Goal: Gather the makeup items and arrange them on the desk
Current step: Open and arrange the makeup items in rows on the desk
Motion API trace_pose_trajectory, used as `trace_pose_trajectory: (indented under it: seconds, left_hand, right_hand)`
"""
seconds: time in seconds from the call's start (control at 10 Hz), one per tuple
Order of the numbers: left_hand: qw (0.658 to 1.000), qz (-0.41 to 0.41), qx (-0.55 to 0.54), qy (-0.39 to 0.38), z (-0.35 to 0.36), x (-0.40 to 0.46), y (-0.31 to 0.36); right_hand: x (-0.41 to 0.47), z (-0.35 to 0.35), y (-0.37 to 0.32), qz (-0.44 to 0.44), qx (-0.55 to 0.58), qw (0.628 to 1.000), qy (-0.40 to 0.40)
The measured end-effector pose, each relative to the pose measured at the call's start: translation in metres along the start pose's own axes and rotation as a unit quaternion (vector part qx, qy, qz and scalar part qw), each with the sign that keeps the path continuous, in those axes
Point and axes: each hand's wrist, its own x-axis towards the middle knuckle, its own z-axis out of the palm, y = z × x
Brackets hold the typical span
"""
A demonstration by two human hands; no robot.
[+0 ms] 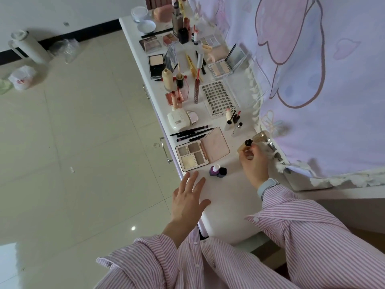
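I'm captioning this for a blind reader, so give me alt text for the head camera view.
A person's right hand holds a small beige bottle with a black cap over a white desk crowded with makeup, while the left hand rests open near the edge. An open eyeshadow palette and two small nail polish bottles lie nearby.

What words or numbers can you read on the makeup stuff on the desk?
None can be read for sure.
Dark red tube: letters run down its side, too blurred to read.
Lash sheet: a printed line along its bottom edge, too small to read.
White compact case: a small grey label, too small to read.
Bottle in the right hand: no print shows.
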Motion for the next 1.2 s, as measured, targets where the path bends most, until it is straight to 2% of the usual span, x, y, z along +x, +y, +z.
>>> trace_pose_trajectory:
  seconds: [0.4, 1.2]
  left_hand:
    - [1.000, 0.001, 0.005, 0.001, 0.0020, -0.0002, -0.0013]
    - [1.000, 0.001, 0.002, -0.005, 0.0005, -0.0008, -0.0015]
  right_hand:
    - [0.0027, 0.0030, 0.0010, -0.030, -0.002, 0.999, 0.023]
    - [0.0011, 0.0013, -0.0017, 0.009, 0.000, 1.000, -0.008]
